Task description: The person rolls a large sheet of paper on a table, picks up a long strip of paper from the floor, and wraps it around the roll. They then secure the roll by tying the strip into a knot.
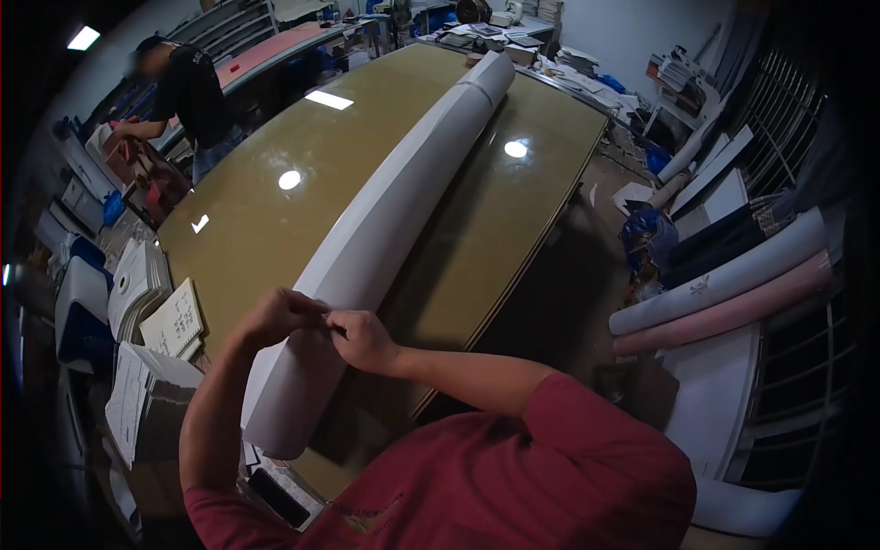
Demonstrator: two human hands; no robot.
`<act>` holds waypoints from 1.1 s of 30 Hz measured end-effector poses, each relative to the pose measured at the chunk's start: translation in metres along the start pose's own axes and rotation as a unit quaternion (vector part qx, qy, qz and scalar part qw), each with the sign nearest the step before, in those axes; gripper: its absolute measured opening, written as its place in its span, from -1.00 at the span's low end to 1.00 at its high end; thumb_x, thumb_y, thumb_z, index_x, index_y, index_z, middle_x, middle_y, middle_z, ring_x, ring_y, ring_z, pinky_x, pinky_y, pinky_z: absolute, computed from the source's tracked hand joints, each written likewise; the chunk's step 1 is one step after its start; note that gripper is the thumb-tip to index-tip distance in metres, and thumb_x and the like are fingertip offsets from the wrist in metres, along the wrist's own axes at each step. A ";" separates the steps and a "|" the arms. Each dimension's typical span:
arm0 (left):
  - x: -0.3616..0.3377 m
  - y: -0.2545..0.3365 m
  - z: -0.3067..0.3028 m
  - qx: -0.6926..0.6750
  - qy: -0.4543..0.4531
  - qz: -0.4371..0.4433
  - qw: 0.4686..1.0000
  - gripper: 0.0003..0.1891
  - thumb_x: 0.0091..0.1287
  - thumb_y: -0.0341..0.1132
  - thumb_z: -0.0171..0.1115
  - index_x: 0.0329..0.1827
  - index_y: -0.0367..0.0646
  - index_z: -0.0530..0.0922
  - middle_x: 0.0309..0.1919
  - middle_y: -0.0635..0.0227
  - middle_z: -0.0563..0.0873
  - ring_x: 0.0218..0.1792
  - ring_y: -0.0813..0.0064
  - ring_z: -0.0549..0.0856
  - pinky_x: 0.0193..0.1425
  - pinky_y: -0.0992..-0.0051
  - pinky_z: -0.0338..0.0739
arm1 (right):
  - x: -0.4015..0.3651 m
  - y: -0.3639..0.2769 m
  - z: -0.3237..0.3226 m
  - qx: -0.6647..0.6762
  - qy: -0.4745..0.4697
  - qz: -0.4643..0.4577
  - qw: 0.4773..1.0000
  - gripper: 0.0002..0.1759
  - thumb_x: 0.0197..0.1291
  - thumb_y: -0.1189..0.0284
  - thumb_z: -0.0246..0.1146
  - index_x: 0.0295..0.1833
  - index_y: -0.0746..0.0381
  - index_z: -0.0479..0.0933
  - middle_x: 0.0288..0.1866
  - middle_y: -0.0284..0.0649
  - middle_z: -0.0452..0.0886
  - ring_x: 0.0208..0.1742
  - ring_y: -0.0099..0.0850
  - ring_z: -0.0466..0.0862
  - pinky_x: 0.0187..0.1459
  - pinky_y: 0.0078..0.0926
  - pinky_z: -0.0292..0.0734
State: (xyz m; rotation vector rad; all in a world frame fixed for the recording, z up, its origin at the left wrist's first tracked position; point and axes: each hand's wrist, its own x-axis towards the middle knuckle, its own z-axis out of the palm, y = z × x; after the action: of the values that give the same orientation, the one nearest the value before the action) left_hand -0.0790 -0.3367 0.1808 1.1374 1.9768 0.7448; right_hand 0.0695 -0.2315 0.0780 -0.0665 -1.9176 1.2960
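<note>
A long white roll of paper or sheet material (394, 202) lies lengthwise on a glossy tan table (266, 220). Around its far end runs a thin grey band (475, 89). Over the near part of the roll, my left hand (289, 314) and my right hand (362, 339) meet, fingers closed and their tips nearly touching. Whatever thin thing they pinch is too small to make out. The roll's near end reaches past my hands toward my body.
Notebooks and paper stacks (171, 321) sit along the left edge. A dark phone (279, 498) lies near my body. At right, a white roll (724, 270) and a pink roll (724, 307) lean beside the table. Another person (188, 96) stands at the far left, handling red material.
</note>
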 end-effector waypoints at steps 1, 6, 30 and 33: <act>-0.003 0.000 0.001 0.015 0.007 0.014 1.000 -0.76 0.20 -0.43 0.39 -0.05 -0.19 0.75 -0.25 0.25 0.81 -0.26 0.51 0.74 -0.08 0.47 0.62 | 0.001 0.000 -0.007 -0.013 -0.032 0.030 0.999 -0.91 0.12 0.60 0.23 -0.23 0.34 0.57 -0.38 0.08 0.62 -0.32 -0.01 0.69 -0.30 -0.29 0.56; -0.011 0.001 0.023 0.157 0.098 0.116 0.976 -0.81 0.15 -0.48 0.32 -0.17 -0.14 0.75 -0.32 0.20 0.77 -0.28 0.25 0.75 -0.17 0.38 0.64 | 0.017 0.012 -0.014 0.006 -0.016 0.097 0.995 -0.88 0.19 0.59 0.20 -0.17 0.34 0.60 -0.30 -0.01 0.69 -0.27 -0.20 0.74 -0.21 -0.37 0.60; -0.032 -0.038 0.025 0.414 0.233 0.198 0.857 -0.92 0.21 -0.36 0.14 -0.28 -0.13 0.51 -0.34 0.22 0.60 -0.32 0.12 0.68 -0.32 0.20 0.58 | 0.074 -0.002 -0.027 -0.270 -0.329 -0.122 0.897 -0.91 0.19 0.47 0.11 -0.31 0.22 0.51 -0.34 -0.04 0.64 -0.30 0.03 0.66 -0.25 -0.03 0.57; -0.041 -0.034 0.022 0.376 0.222 0.170 0.883 -0.90 0.23 -0.33 0.19 -0.30 -0.14 0.50 -0.36 0.19 0.61 -0.31 0.06 0.67 -0.30 0.17 0.55 | 0.072 -0.005 -0.029 -0.298 -0.331 -0.178 0.877 -0.92 0.15 0.51 0.07 -0.30 0.21 0.49 -0.35 -0.07 0.63 -0.32 0.01 0.67 -0.30 -0.05 0.59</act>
State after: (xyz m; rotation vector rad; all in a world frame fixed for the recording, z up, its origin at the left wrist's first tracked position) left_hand -0.0630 -0.3855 0.1551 1.9435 2.5999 0.4153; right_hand 0.0414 -0.1798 0.1285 0.4581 -2.6951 0.4522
